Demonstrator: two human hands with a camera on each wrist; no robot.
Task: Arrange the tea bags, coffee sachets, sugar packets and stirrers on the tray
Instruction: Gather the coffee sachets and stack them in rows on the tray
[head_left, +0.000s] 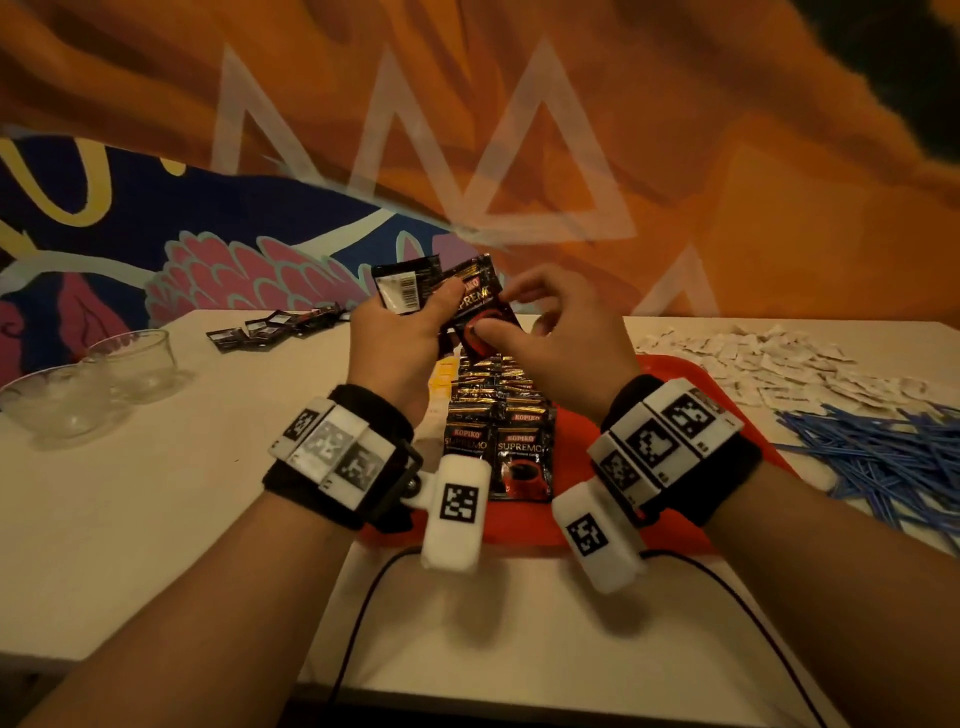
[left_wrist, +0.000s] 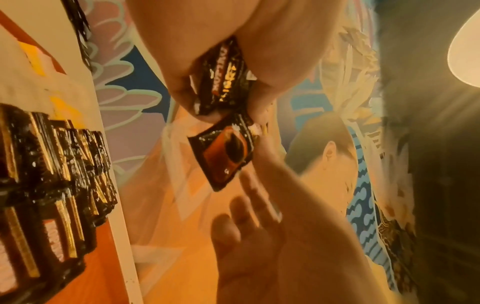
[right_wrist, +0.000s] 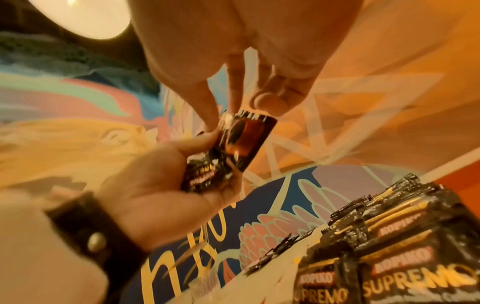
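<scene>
Gripping a small stack of coffee sachets (head_left: 410, 288) above the counter (head_left: 156, 493), the left hand (head_left: 400, 338) curls around them. Below both hands, a red tray (head_left: 582, 441) holds rows of sachets (head_left: 498, 415). The right hand (head_left: 550, 343) pinches the front sachet (head_left: 480, 306).

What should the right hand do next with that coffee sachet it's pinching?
Probably draw the front sachet free of the bunch in the left hand and lay it at the far end of the sachet rows on the red tray. The right hand already pinches its lower edge, and both hands hang just above those rows.
</scene>
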